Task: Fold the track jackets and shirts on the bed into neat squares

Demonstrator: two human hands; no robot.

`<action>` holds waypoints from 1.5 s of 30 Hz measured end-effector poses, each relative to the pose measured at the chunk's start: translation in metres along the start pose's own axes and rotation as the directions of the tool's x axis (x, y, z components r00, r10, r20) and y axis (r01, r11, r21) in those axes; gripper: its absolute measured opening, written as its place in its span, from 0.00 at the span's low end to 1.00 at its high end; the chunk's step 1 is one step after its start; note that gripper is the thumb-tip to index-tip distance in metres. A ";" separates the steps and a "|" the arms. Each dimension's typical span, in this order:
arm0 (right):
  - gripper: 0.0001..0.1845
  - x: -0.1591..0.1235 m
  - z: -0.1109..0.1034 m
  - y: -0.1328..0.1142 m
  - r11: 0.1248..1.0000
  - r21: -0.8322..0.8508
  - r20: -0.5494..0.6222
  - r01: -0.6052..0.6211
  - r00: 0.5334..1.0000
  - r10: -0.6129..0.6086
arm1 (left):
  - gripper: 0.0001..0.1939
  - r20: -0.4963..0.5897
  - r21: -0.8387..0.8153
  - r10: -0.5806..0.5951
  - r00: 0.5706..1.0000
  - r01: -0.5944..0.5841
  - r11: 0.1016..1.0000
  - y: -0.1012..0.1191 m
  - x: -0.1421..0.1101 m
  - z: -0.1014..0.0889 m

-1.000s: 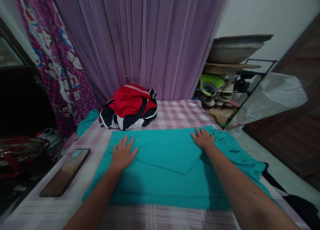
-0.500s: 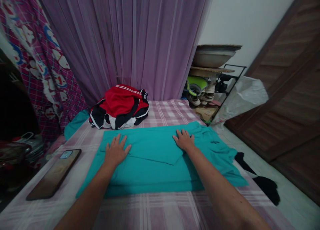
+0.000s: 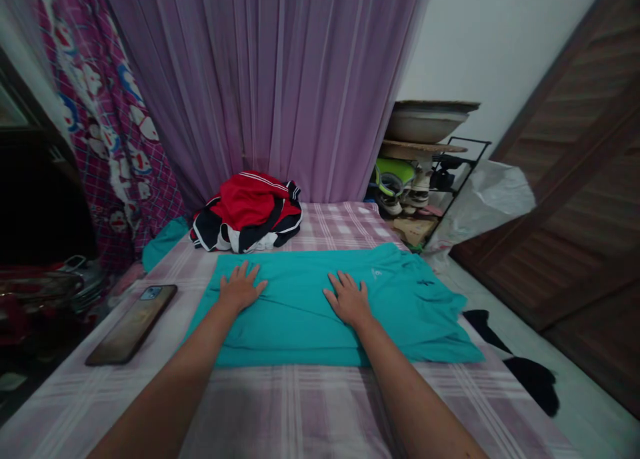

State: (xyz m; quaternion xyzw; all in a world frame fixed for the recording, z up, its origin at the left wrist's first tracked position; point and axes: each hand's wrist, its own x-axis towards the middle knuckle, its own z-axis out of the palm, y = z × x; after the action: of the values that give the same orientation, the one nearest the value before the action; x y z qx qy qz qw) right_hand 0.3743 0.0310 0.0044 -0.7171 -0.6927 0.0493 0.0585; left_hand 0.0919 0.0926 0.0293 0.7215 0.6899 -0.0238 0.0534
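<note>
A teal shirt (image 3: 295,336) lies folded lengthwise across the bed, its collar end bunched on the right with a small dark mark and a pale logo showing. My left hand (image 3: 240,289) rests flat on the left end of the cloth, fingers spread. Farther right, my right hand (image 3: 349,299) also lies flat on the shirt near its middle, fingers apart. Neither hand grips anything. The parts of the fabric beneath both palms are hidden.
A red, navy and white garment (image 3: 250,212) is heaped at the back. A phone (image 3: 133,326) lies at left on the checked bedsheet (image 3: 300,412). At right stand a shoe rack (image 3: 415,186) and a plastic bag (image 3: 493,199). Black cloth (image 3: 533,379) is on the floor.
My right hand has slid left along the shirt, uncovering the pale logo. The slanted folded edge beneath it has shifted left. My left hand stays on the left end; the view has turned slightly.
</note>
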 end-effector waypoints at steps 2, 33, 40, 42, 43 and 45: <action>0.32 0.001 -0.001 -0.001 1.000 -0.013 -0.001 -0.002 1.000 0.002 | 0.35 -0.011 0.014 -0.007 1.000 0.007 1.000 0.011 -0.004 -0.005; 0.32 -0.001 0.001 -0.003 0.999 -0.042 -0.008 -0.013 1.000 0.013 | 0.34 -0.106 -0.090 0.038 0.994 -0.048 0.995 -0.037 -0.007 0.019; 0.32 -0.002 0.002 -0.003 0.999 -0.047 -0.023 -0.011 1.000 0.010 | 0.30 -0.205 -0.124 -0.087 0.975 0.063 0.990 -0.091 -0.033 0.035; 0.31 -0.001 0.002 -0.003 0.998 -0.054 -0.022 -0.013 1.000 0.012 | 0.30 -0.173 -0.140 -0.090 0.981 0.066 0.988 -0.102 -0.038 0.043; 0.31 -0.001 0.003 -0.003 0.998 -0.059 -0.020 -0.013 1.000 0.012 | 0.29 -0.178 -0.146 -0.091 0.980 0.065 0.987 -0.105 -0.039 0.046; 0.31 -0.001 0.004 -0.003 0.997 -0.070 -0.017 -0.015 1.000 0.014 | 0.29 -0.221 -0.153 -0.113 0.969 0.080 0.985 -0.107 -0.039 0.050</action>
State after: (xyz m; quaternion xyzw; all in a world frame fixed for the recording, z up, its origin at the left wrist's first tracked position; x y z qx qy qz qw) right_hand 0.3711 0.0307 0.0010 -0.7241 -0.6884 0.0192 0.0387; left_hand -0.0145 0.0530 -0.0209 0.6793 0.7257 0.1063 0.0242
